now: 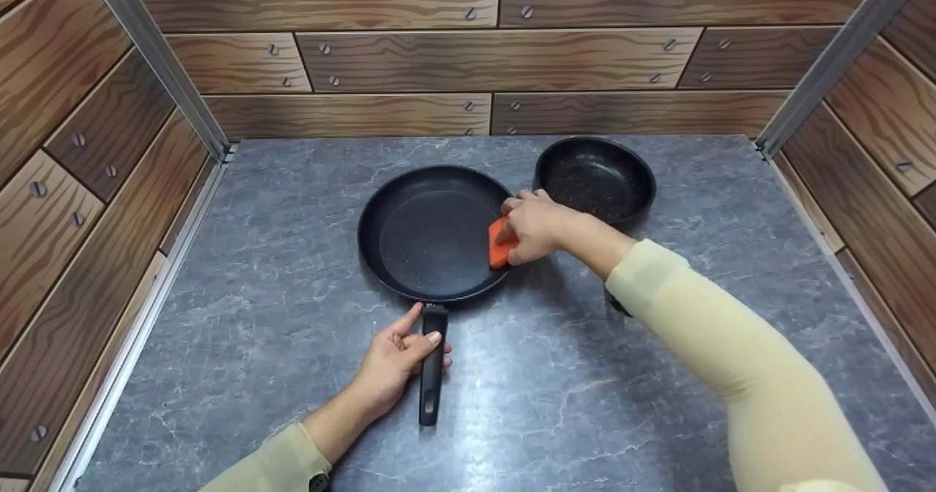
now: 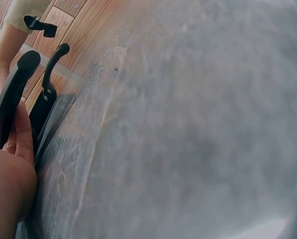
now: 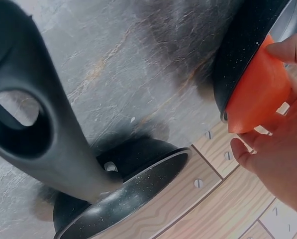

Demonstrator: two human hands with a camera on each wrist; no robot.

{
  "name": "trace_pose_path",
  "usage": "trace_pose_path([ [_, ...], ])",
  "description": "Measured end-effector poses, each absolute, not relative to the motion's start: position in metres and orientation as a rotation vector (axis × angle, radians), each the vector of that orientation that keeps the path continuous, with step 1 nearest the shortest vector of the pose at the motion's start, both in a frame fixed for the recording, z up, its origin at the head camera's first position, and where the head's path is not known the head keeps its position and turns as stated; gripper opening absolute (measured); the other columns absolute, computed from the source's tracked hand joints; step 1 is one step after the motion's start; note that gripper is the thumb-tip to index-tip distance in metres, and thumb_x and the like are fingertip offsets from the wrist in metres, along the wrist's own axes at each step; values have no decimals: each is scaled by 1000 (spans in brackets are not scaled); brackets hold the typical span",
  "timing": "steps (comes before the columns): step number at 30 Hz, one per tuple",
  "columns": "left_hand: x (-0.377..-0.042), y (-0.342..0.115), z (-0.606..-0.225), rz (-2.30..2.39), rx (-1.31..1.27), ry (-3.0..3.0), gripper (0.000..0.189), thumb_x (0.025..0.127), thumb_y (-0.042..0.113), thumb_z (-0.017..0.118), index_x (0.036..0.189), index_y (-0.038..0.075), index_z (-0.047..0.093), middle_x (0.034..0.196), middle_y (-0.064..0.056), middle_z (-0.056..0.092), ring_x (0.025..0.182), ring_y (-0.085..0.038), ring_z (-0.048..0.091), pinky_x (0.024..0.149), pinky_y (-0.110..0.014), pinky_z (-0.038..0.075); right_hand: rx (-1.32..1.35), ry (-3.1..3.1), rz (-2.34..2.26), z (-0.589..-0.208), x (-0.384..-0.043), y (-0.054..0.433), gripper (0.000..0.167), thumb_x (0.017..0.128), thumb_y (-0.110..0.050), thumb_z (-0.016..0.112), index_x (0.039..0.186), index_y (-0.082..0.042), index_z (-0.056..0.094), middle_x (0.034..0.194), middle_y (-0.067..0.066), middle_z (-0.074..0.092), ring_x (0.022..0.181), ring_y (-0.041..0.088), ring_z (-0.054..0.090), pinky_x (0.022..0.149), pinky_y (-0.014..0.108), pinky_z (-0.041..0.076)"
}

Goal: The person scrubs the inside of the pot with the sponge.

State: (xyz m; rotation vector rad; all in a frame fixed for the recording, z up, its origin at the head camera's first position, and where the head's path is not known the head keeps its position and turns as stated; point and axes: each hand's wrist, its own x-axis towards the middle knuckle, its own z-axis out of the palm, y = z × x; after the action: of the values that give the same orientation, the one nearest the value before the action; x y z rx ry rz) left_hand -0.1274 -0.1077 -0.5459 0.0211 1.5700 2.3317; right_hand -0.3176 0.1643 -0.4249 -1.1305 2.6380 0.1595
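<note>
A large black frying pan (image 1: 439, 236) lies on the grey marbled table, its handle toward me. My left hand (image 1: 395, 364) grips that black handle (image 1: 433, 375), thumb on top and fingers underneath; the left wrist view has the same handle (image 2: 14, 94) at its left edge. At the pan's right rim, my right hand (image 1: 537, 225) pinches a flat, smooth orange pad (image 1: 500, 243) between thumb and fingers. The right wrist view shows the orange pad (image 3: 260, 89) against the rim, with the right hand's thumb (image 3: 290, 50) on one side of it. Its exact kind I cannot tell.
A smaller black frying pan (image 1: 596, 178) stands at the back right, partly under my right forearm. Its handle (image 3: 44, 109) looms large in the right wrist view. Wood-patterned walls (image 1: 497, 61) with metal corner posts (image 1: 161, 61) enclose the table (image 1: 278, 258) at the back and sides.
</note>
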Motion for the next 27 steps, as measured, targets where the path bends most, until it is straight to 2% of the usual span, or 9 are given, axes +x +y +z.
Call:
trace_pose_path([
  [8,-127,-108,-546,2336,21,1566,85,104,2,67,167,-5,10,95,-18,78,79,-21,79,78,-33,66,-1104,2590,21,-427,-311,165,45,87,-36,74,129,-21,79,137,17,61,122,41,51,103,55,43],
  [19,-128,-108,-547,2337,30,1574,85,104,3,67,167,-5,10,96,-19,77,78,-20,79,77,-33,66,-1142,2534,-123,-427,-303,166,48,85,-33,75,132,-21,78,138,20,61,122,43,52,103,57,45],
  [27,-128,-107,-547,2328,22,1575,85,104,3,66,167,-5,9,97,-20,77,78,-20,78,77,-33,66,-1158,2473,-197,-429,-298,162,49,88,-30,73,135,-18,76,143,22,58,126,43,53,106,55,47],
])
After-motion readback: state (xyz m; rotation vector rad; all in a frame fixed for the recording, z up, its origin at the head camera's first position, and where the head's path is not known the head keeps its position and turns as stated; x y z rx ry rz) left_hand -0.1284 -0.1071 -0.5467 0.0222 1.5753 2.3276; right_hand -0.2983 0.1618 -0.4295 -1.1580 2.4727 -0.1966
